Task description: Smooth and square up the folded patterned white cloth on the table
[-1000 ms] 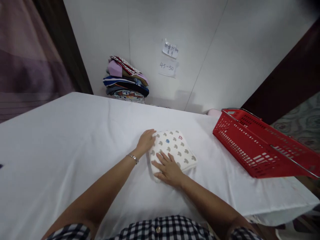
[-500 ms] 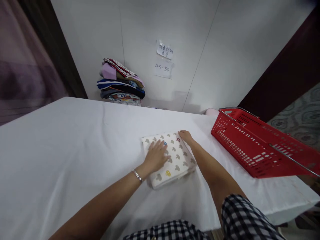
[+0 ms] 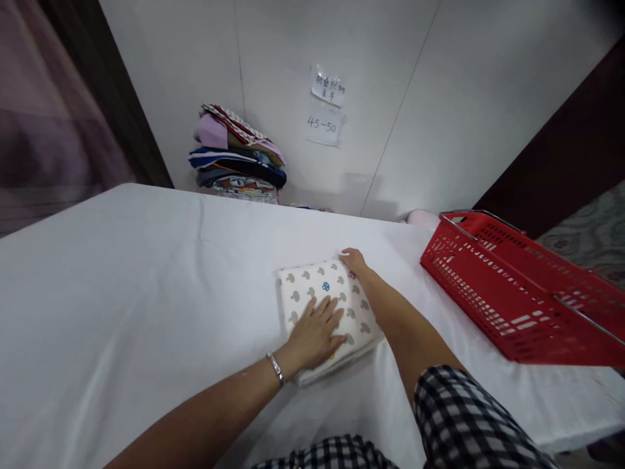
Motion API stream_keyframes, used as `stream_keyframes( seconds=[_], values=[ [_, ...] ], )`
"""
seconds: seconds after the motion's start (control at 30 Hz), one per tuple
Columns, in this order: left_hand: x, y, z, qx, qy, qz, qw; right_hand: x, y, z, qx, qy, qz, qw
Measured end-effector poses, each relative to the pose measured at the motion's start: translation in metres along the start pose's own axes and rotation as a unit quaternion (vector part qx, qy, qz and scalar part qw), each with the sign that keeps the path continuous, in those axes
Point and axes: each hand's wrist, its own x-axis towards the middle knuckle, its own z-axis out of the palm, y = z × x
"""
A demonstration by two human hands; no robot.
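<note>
A folded white cloth (image 3: 319, 273) printed with grey mushrooms, plus a blue and a red one, lies on the white-covered table. My left hand (image 3: 315, 335) rests flat on its near part, fingers spread, with a silver bracelet at the wrist. At the cloth's far right corner is my right hand (image 3: 355, 262), touching the edge with its fingers a little apart. The cloth's right side is partly covered by my right forearm. Loose layers show along its near edge.
To the right stands a red perforated basket (image 3: 512, 286) with metal handles. A pile of folded fabrics (image 3: 239, 156) rises behind the table's far edge, against the white wall. Two paper notes (image 3: 326, 107) are stuck to that wall. A purple curtain (image 3: 58, 130) hangs at left.
My left hand has slid toward me over the cloth, uncovering the blue mushroom and covering most of the yellow one. My right hand has shifted slightly left along the far corner.
</note>
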Motion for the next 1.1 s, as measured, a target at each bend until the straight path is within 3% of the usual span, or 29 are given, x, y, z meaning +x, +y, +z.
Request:
stream_keyframes(
  seconds=[0.13,0.27,0.4,0.5,0.63,0.8,1.1],
  values=[
    [-0.002,0.003,0.001,0.003,0.001,-0.002,1.000,-0.004,0.001,-0.004,-0.021,-0.013,-0.002,1.000],
    [0.007,-0.005,-0.011,-0.014,-0.005,-0.005,1.000,-0.017,-0.011,-0.016,-0.053,-0.011,-0.046,0.997],
    [0.027,-0.036,-0.023,0.032,0.068,-0.106,0.992,-0.049,-0.020,-0.010,-0.095,-0.010,-0.196,0.976],
    [0.035,-0.061,-0.018,0.060,0.073,-0.174,0.980,-0.069,-0.015,0.003,-0.145,-0.039,-0.260,0.954],
    [0.035,-0.072,-0.006,0.077,0.070,-0.188,0.977,-0.072,-0.010,0.012,-0.159,-0.054,-0.241,0.956],
    [0.035,-0.071,-0.007,0.075,0.051,-0.192,0.977,-0.072,-0.023,-0.003,-0.155,-0.106,-0.200,0.962],
    [0.039,-0.072,-0.015,0.046,0.033,-0.197,0.979,-0.145,-0.005,-0.019,-0.115,-0.091,-0.195,0.970]
  ],
)
